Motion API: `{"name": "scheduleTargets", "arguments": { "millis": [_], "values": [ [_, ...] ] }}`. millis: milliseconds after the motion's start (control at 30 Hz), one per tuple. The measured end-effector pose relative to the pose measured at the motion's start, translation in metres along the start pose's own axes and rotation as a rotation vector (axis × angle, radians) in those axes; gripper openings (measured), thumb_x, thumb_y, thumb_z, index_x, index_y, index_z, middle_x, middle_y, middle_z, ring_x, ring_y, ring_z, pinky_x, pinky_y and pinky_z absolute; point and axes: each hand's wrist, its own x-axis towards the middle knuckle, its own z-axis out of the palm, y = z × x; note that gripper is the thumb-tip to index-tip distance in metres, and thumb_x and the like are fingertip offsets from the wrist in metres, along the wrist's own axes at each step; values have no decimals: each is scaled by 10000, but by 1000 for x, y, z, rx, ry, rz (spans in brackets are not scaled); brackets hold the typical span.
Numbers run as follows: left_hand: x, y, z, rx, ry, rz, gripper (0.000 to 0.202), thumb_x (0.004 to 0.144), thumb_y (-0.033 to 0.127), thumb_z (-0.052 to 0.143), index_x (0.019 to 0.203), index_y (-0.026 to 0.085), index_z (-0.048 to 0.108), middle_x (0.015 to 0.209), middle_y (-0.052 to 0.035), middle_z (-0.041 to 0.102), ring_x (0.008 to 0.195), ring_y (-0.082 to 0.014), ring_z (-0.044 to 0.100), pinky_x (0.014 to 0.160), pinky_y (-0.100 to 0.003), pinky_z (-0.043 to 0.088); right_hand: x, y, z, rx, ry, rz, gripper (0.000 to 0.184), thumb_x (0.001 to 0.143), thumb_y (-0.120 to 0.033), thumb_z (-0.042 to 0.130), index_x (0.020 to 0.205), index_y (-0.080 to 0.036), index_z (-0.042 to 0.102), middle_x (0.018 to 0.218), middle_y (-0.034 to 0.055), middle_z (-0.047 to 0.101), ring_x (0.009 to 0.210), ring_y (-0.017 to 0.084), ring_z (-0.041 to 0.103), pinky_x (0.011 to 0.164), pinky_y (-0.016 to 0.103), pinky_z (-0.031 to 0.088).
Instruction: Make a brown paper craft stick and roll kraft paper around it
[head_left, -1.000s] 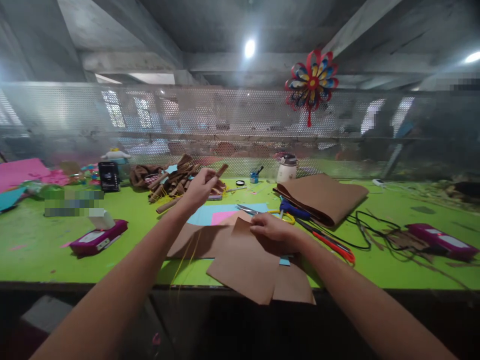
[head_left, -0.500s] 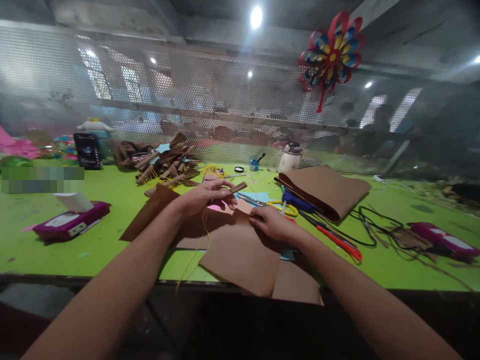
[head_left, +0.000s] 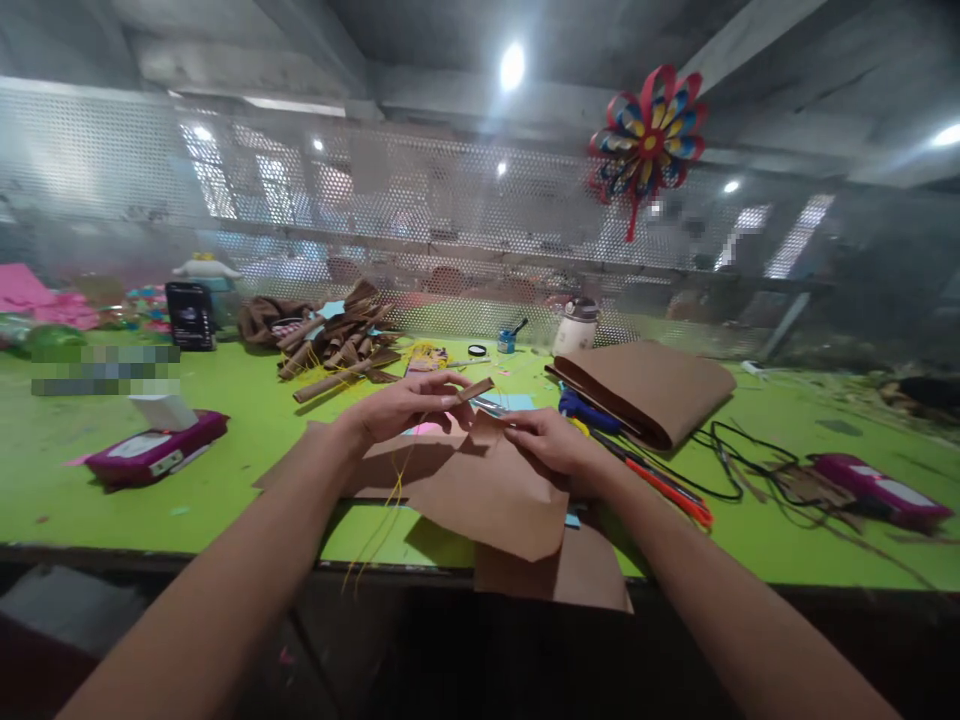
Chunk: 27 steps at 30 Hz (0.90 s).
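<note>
My left hand (head_left: pixel 405 407) pinches a narrow strip of folded brown paper (head_left: pixel 477 390) between thumb and fingers. Yellow thread (head_left: pixel 394 485) dangles below that hand past the table's front edge. With fingers closed, my right hand (head_left: pixel 551 440) grips the upper right edge of a brown paper sheet (head_left: pixel 495 490), whose lower corner is raised off the table. Under it lie another brown piece (head_left: pixel 589 572), overhanging the edge, and a wider brown sheet (head_left: pixel 386 470). Scissors (head_left: pixel 491 406) lie just behind my hands, partly covered.
Rolled brown paper pieces (head_left: pixel 337 350) are heaped at the back left. A folded brown stack (head_left: pixel 660 390) sits right, beside a blue-handled tool (head_left: pixel 589 410), red-handled cutter (head_left: pixel 667 490) and black cable (head_left: pixel 739 465). An open blue jar (head_left: pixel 507 342) stands behind; purple devices (head_left: pixel 157 447) lie at both sides.
The brown sheet's lower edge has lifted and shifted slightly right in my right hand. My left hand keeps the strip. The whole view has tilted up a little.
</note>
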Motion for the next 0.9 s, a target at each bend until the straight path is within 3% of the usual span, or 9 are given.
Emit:
{"name": "scheduleTargets", "arguments": {
  "millis": [167, 333, 533, 667, 767, 833, 900],
  "values": [
    [-2, -1, -2, 34, -186, -17, 401, 842, 280, 555, 1213, 134, 515, 944, -129, 675, 890, -221, 628, 759, -327, 469, 0, -8, 3, -31, 85, -57, 368, 850, -213, 494, 1210, -206, 572, 1123, 63, 650, 948, 181, 594, 824, 282, 424],
    [0, -4, -2, 294, -322, -166, 306, 784, 316, 626, 1043, 155, 650, 939, -75, 695, 902, -218, 619, 795, -293, 455, 8, 2, 0, -66, -29, 19, 214, 818, -221, 535, 871, -108, 709, 786, 54, 692, 673, 139, 572, 612, 220, 411],
    [-10, -13, 1, 413, -304, -180, 254, 778, 323, 633, 957, 148, 677, 912, -67, 682, 829, -176, 610, 752, -268, 446, 48, 1, -9, -187, -141, -20, 172, 763, -231, 603, 830, -132, 728, 724, 27, 695, 626, 112, 550, 583, 196, 377],
    [-23, -24, 4, 332, -194, -116, 295, 813, 327, 595, 1002, 107, 647, 955, -115, 665, 871, -181, 602, 807, -312, 437, 57, -6, -19, -326, -35, -2, 142, 731, -214, 624, 751, -110, 720, 718, 77, 683, 678, 155, 563, 635, 248, 390],
    [-24, -25, 6, 305, -190, -81, 306, 829, 334, 573, 1017, 99, 626, 938, -126, 660, 858, -180, 602, 803, -325, 442, 42, -16, -19, -282, 36, -42, 237, 725, -124, 569, 925, -130, 695, 939, 94, 677, 866, 178, 570, 748, 274, 413],
    [-23, -22, 6, 338, -192, -60, 290, 838, 337, 560, 1000, 104, 622, 908, -117, 659, 830, -172, 601, 786, -317, 447, 29, -24, -12, -131, -79, -116, 453, 681, -88, 575, 1122, -178, 620, 1106, 78, 635, 972, 179, 554, 799, 278, 421],
    [-21, -18, 7, 372, -175, -51, 280, 843, 340, 550, 997, 116, 618, 900, -103, 657, 805, -164, 603, 778, -309, 451, 20, -31, -2, 11, -234, -123, 641, 667, -84, 574, 1291, -197, 482, 1106, 67, 635, 925, 161, 572, 753, 253, 438]
  ]
}}
